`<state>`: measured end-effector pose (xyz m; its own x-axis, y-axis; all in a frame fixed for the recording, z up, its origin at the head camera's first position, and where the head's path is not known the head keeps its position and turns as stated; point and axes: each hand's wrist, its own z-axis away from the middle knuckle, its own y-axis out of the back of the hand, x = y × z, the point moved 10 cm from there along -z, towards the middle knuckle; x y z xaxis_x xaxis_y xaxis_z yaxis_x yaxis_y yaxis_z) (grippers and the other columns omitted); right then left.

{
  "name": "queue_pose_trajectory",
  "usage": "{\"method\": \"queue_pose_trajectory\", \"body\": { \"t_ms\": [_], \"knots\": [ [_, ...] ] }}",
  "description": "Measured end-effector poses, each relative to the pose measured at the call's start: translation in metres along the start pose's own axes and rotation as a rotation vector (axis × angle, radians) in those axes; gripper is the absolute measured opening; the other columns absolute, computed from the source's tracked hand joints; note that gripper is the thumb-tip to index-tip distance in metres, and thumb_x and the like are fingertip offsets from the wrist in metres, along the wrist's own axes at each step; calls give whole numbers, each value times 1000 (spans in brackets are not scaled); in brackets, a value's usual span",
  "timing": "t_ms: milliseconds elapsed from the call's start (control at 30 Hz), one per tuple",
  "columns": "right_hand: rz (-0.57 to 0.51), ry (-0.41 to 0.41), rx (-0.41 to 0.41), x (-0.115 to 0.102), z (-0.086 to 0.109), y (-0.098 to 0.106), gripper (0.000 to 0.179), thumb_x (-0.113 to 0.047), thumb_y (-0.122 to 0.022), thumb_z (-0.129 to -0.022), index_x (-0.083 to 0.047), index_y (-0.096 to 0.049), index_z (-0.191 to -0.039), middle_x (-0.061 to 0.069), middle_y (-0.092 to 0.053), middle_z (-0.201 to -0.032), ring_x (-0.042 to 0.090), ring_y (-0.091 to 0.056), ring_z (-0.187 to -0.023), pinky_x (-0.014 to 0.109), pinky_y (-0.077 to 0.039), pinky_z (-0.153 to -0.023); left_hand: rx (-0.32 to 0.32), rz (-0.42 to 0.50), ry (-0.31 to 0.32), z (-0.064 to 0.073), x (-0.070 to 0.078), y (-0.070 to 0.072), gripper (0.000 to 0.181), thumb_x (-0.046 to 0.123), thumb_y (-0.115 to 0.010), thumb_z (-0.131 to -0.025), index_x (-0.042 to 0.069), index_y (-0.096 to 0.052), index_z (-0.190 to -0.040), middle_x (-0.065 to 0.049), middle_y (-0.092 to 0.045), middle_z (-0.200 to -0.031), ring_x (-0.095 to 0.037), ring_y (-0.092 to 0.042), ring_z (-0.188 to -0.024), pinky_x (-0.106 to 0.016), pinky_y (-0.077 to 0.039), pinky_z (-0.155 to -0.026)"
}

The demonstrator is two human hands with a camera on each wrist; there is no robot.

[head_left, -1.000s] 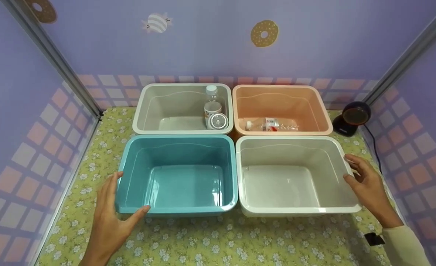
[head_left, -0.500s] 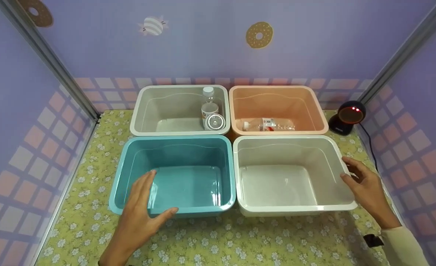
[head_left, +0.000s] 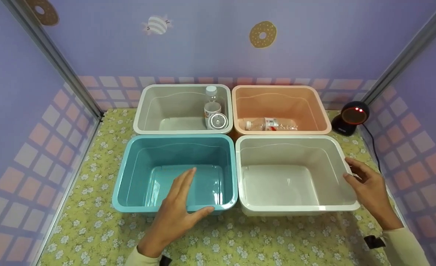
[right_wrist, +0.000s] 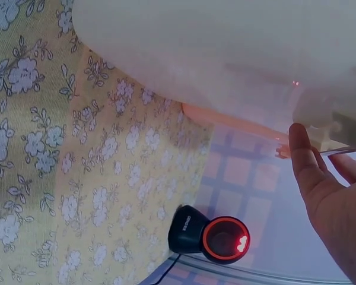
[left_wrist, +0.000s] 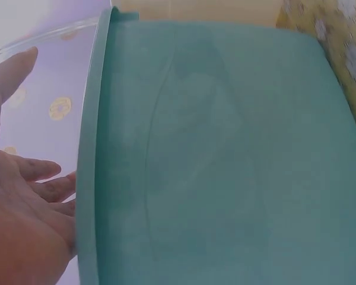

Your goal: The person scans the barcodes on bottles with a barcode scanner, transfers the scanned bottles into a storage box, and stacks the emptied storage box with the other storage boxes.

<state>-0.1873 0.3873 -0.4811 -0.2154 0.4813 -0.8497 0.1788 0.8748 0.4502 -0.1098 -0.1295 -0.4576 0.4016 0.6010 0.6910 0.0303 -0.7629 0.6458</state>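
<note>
My left hand (head_left: 177, 207) is spread, thumb apart from the fingers, over the front rim of a blue plastic bin (head_left: 136, 209). In the left wrist view those fingers (left_wrist: 44, 187) show beyond the bin's rim, and its outer wall (left_wrist: 225, 148) fills most of the picture. My right hand (head_left: 369, 188) grips the right rim of a white bin (head_left: 299, 208), fingers outside and thumb over the edge. The right wrist view shows a fingertip (right_wrist: 298, 133) against the outer wall of that bin. Inside both front bins only bare floor shows.
Behind stand a grey bin (head_left: 140, 111), with an upright clear bottle (head_left: 211, 98) and a can (head_left: 218, 121), and an orange bin (head_left: 319, 111), with a clear bottle (head_left: 271, 125) on its side. A black scanner (head_left: 351, 116) with red lights stands at right on the flowered cloth (head_left: 240, 240).
My left hand has left the blue bin's left side and moved right along its front. The right hand stays at the white bin's rim. The scanner's red lights have come on.
</note>
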Motion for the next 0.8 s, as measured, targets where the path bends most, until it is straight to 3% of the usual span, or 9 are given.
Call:
{"method": "queue_pose_trajectory", "body": {
  "t_ms": [267, 533, 800],
  "knots": [
    [-33, -23, 26, 2, 1, 1, 46, 10, -68, -104, 12, -61, -149, -19, -69, -131, -3, -70, -112, 11, -58, -85, 9, 44, -8, -12, 15, -20, 95, 38, -89, -97, 4, -39, -170, -20, -46, -166, -41, -50, -151, -61, -48, -118],
    [-19, -28, 25, 4, 2, 2, 48, 9, -67, -105, 10, -59, -152, -15, -65, -139, -3, -67, -118, 10, -56, -90, -38, 43, -40, -20, 33, -42, 96, 40, -88, -97, 5, -38, -171, -17, -45, -169, -37, -48, -153, -56, -48, -119],
    [-6, -46, 42, 7, 2, 6, 47, 9, -68, -105, 10, -60, -151, -19, -67, -135, -6, -67, -117, 10, -57, -88, -58, 62, -40, -24, 39, -52, 94, 44, -85, -99, 7, -37, -171, -18, -44, -169, -38, -47, -154, -58, -51, -117]
  ]
}}
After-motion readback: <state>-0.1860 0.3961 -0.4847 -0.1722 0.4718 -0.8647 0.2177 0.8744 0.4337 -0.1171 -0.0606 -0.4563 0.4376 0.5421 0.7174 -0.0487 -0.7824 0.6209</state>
